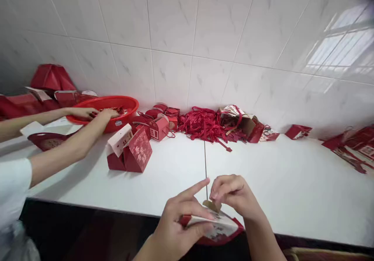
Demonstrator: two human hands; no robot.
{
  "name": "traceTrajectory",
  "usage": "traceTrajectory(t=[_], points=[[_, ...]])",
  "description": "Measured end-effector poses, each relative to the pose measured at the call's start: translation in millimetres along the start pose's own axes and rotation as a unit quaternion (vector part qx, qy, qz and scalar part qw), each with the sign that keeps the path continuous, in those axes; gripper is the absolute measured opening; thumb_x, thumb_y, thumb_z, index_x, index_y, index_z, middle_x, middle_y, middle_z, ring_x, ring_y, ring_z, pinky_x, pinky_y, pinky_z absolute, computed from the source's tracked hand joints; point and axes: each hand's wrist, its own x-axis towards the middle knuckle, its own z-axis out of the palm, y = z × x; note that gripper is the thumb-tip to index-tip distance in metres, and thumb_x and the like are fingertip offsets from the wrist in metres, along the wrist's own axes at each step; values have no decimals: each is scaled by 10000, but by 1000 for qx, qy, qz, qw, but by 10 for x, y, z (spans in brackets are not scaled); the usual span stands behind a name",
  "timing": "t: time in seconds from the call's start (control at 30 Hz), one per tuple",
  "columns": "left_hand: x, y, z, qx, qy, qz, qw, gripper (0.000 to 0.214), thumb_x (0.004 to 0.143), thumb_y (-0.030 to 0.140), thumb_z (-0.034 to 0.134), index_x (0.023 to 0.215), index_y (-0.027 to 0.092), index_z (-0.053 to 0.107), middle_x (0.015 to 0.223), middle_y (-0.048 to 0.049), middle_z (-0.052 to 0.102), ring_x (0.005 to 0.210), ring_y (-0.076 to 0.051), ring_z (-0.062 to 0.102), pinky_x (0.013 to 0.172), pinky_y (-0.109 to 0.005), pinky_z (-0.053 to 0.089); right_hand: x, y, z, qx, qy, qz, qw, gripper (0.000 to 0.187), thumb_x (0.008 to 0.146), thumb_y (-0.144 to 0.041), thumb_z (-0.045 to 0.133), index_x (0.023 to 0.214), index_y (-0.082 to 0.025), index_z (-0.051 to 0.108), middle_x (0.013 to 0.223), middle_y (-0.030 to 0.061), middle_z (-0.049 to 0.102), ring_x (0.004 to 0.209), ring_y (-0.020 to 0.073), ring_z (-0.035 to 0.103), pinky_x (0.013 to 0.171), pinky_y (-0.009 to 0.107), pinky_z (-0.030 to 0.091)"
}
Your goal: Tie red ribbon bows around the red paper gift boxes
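Note:
My left hand (pixel 178 222) grips a flat red and white paper box (pixel 217 226) at the table's near edge, thumb and fingers clamped on it, forefinger stretched out. My right hand (pixel 233 196) is curled above the box, its fingertips pinching a small brown tab (pixel 212 205) at the box's top. An open red gift box (pixel 130 150) with a white flap stands on the white table (pixel 277 175) to the left of my hands.
A co-worker's two arms (pixel 67 144) reach from the left into a red basin (pixel 112 107). Small red boxes (pixel 159 124), a heap of red ribbons (pixel 204 126) and more red packaging (pixel 356 146) line the tiled wall. A dark red tray (pixel 46 140) lies at left.

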Motion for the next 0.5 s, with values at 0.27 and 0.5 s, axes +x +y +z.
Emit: traceTrajectory(t=[0.27, 0.5], points=[[-5, 42, -9, 0, -21, -22, 1000, 126, 700, 147, 730, 794, 231, 731, 1157, -78, 649, 861, -196, 662, 756, -303, 535, 15, -19, 69, -2, -7, 51, 999, 127, 729, -167, 730, 780, -276, 770, 693, 16, 618, 542, 128, 613, 507, 262, 516], [130, -275, -130, 69, 161, -105, 979, 80, 776, 254, 661, 769, 180, 689, 889, -63, 686, 841, -198, 649, 754, -296, 511, -231, -151, -338, -24, 211, -81, 974, 196, 756, -141, 702, 833, -316, 746, 720, -8, 587, 593, 107, 575, 517, 257, 467]])
